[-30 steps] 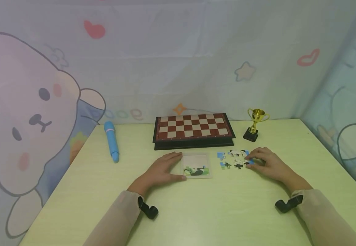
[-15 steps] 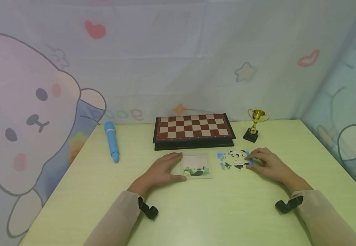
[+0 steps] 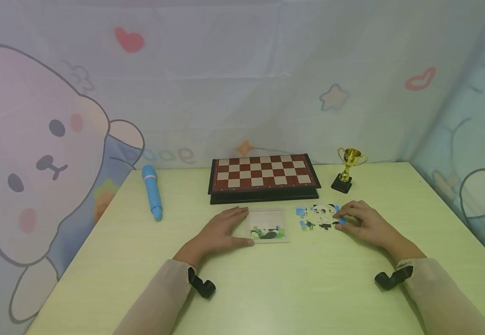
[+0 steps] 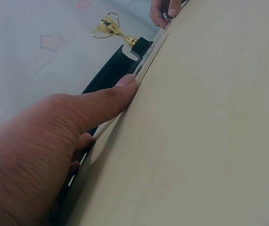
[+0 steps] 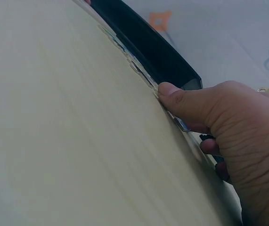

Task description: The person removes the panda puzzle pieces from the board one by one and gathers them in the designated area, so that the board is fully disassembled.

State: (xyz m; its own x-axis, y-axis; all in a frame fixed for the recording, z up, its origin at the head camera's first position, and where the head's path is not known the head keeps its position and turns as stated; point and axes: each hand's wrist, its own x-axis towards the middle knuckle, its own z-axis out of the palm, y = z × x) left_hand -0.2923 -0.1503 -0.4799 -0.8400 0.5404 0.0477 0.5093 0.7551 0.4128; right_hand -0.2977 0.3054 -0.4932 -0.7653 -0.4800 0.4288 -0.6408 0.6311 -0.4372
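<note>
In the head view a puzzle tray [image 3: 266, 210] lies flat on the table, its lower part filled with green, black and white picture. My left hand [image 3: 221, 232] holds the tray's left side, fingertips at the far corner and thumb at the near one. Right of the tray lie several loose puzzle pieces [image 3: 325, 227] with panda and blue parts. At their right end my right hand [image 3: 365, 225] pinches a blue-edged puzzle piece [image 3: 342, 220], partly hidden by the fingers. The left wrist view shows my left thumb [image 4: 120, 89] against the tray's edge.
A red-and-white chessboard box [image 3: 263, 179] stands behind the tray. The gold trophy cup [image 3: 348, 163] on a black base is at back right. At back left lies a blue toy microphone [image 3: 152, 193]. A printed cloth [image 3: 225, 83] hangs behind the table.
</note>
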